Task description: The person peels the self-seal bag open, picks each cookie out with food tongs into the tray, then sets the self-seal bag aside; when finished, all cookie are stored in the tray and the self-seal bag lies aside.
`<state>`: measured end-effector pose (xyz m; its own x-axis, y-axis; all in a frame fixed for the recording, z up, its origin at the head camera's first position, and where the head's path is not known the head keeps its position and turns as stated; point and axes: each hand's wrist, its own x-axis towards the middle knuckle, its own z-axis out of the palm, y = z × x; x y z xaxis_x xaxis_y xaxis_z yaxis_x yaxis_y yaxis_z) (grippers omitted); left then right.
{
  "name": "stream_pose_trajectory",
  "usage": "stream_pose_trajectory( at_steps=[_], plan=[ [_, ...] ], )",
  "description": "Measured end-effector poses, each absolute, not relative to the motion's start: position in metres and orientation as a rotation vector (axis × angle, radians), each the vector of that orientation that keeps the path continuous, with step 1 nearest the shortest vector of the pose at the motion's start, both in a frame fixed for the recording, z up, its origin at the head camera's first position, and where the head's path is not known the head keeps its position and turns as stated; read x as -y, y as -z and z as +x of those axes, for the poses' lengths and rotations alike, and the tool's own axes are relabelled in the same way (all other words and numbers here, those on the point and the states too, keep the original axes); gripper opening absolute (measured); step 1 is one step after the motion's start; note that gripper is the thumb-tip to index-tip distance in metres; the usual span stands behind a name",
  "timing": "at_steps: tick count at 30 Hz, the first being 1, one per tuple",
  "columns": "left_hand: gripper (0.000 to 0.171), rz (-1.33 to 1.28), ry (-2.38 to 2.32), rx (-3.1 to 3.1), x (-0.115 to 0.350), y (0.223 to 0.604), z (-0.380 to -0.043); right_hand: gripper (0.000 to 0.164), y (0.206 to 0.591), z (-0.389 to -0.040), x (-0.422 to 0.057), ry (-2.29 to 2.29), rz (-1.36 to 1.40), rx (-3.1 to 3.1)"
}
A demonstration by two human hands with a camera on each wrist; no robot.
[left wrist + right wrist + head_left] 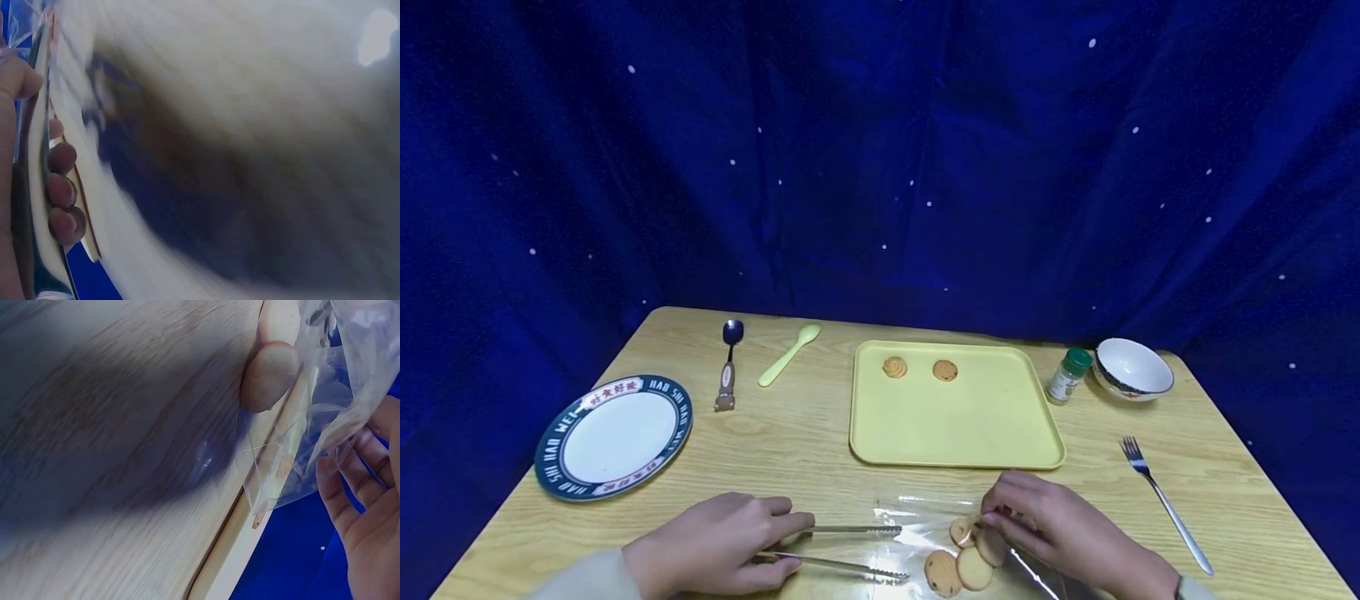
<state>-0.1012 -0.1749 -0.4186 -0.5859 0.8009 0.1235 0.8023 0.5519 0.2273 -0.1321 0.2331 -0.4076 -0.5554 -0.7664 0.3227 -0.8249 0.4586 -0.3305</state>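
My left hand (722,542) holds metal tongs (850,567) near the table's front edge, their two arms spread and pointing right. In the left wrist view the fingers (62,190) curl against the tongs (39,156). A clear plastic bag (917,510) lies by the tong tips, with several round cookies (973,568) inside. My right hand (1052,525) pinches the bag at its right side. From the right wrist, the crumpled film (350,412) runs up to the fingertips, and a cookie (269,378) shows through it.
Behind the bag is a yellow tray (985,433) bearing a swirled cookie (895,367) and a round cookie (945,370). Left are a plate (625,437), a dark spoon (727,367) and a green spoon (790,356). Right are a green-capped shaker (1067,377), a bowl (1133,369) and a fork (1167,504).
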Motion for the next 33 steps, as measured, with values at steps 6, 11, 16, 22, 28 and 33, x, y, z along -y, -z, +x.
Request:
stream_pose_trajectory(
  at_steps=[6,11,16,22,28,33],
  plan=[
    [0.019,-1.479,0.370,2.717,0.155,0.421,-0.106,0.012,0.406,-0.130,-0.229,-0.700,1.409,2.565],
    [0.020,-1.510,0.381,2.725,0.143,0.423,-0.108,0.009,0.404,-0.129,-0.225,-0.694,1.378,2.623],
    [0.021,-1.550,0.394,2.735,0.139,0.425,-0.110,0.008,0.402,-0.129,-0.224,-0.677,1.371,2.648],
    [0.028,-1.581,0.405,2.723,0.135,0.428,-0.110,0.008,0.403,-0.129,-0.224,-0.688,1.385,2.604],
    [0.027,-1.610,0.363,2.687,0.125,0.427,-0.111,0.008,0.404,-0.130,-0.225,-0.696,1.381,2.602],
    [0.022,-1.637,0.365,2.682,0.121,0.425,-0.110,0.009,0.404,-0.129,-0.228,-0.708,1.366,2.640]
  ],
)
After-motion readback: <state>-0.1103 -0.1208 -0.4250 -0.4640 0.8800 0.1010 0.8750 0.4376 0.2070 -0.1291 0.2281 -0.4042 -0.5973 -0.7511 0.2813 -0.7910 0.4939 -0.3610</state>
